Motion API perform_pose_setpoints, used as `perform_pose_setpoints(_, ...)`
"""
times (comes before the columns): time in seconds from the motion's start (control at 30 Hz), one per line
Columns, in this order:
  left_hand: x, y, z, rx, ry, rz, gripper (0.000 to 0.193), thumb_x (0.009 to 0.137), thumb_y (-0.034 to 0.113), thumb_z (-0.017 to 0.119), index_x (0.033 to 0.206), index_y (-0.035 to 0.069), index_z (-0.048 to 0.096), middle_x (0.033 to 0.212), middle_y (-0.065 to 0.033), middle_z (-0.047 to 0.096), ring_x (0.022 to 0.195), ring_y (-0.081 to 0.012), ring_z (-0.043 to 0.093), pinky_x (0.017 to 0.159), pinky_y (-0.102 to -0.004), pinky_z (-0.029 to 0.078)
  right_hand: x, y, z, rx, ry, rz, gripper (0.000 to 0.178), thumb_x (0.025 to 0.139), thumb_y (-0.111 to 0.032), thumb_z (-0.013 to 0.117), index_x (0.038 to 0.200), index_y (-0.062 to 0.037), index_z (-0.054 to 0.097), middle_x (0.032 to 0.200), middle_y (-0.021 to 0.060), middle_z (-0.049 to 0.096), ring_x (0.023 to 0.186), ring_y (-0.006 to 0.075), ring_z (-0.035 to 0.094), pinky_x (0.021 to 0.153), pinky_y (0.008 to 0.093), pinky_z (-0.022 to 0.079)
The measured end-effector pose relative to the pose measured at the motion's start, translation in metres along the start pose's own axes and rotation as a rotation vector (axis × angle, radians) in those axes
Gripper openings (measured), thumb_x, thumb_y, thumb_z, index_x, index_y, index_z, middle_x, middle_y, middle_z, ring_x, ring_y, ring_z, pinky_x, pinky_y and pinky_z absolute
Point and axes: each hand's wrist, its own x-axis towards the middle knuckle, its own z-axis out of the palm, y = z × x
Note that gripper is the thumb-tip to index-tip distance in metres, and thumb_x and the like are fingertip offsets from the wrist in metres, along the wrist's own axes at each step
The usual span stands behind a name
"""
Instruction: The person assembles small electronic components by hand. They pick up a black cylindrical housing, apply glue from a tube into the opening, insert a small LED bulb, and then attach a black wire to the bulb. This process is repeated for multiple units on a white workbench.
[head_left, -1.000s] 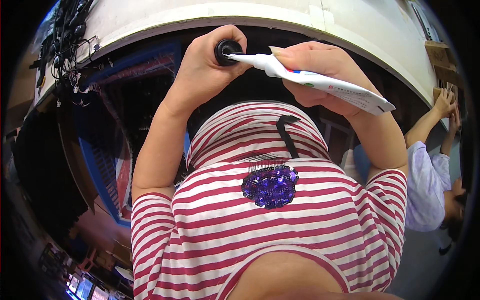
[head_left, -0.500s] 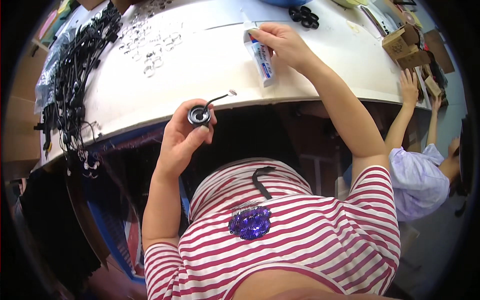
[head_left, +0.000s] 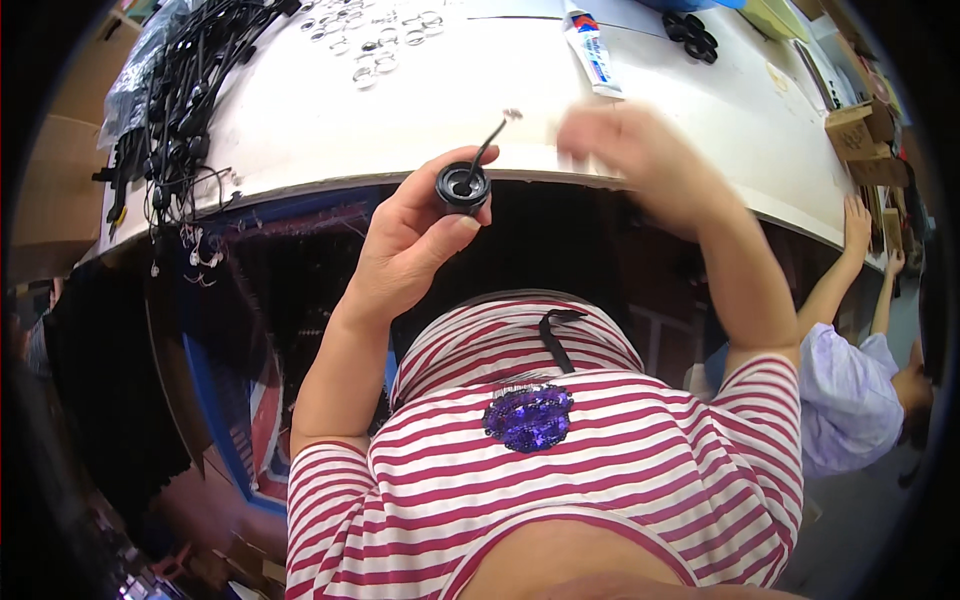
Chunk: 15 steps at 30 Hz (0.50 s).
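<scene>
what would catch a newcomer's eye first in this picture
Probably the purple sequin patch on the red-and-white striped shirt, below the picture's middle. Above it, the left hand holds a round black part with a short black wire sticking up, and the right hand is a blur. At upper left, black cables hang over the white table's edge.

Black round part [head_left: 463, 205] with black cable [head_left: 488, 148]; white tube [head_left: 593, 55] with blue and red markings; off-white table [head_left: 480, 90]; red-and-white striped shirt [head_left: 570, 485] bearing a purple sequin patch [head_left: 528, 418]
</scene>
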Motion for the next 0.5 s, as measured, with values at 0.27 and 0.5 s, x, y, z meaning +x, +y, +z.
perform_pose_setpoints(0.27,0.005,-0.002,0.026,-0.072,0.027,0.145,0.067,0.083,0.022,0.062,0.135,-0.001,0.027,0.084,-0.0071,0.052,0.066,-0.0102,0.045,0.062,-0.0225,0.039,-0.008,0.072,0.131,0.492,-0.423,0.161,0.059,0.075,-0.024,0.066,0.123,-0.0004,0.042,0.107,0.0146,0.056,0.083,0.0177,0.057,0.078,0.0292,0.045)
perform_pose_setpoints(0.5,0.001,-0.005,0.021,-0.09,0.021,0.139,0.053,0.083,0.0,0.055,0.132,0.0,0.035,0.091,-0.0079,0.056,0.076,-0.009,0.052,0.072,-0.0202,0.046,0.0,0.139,0.162,0.155,-0.226,0.141,0.036,0.089,-0.033,0.051,0.093,0.0019,0.058,0.074,0.0111,0.061,0.065,0.0177,0.058,0.064,0.0298,0.045)
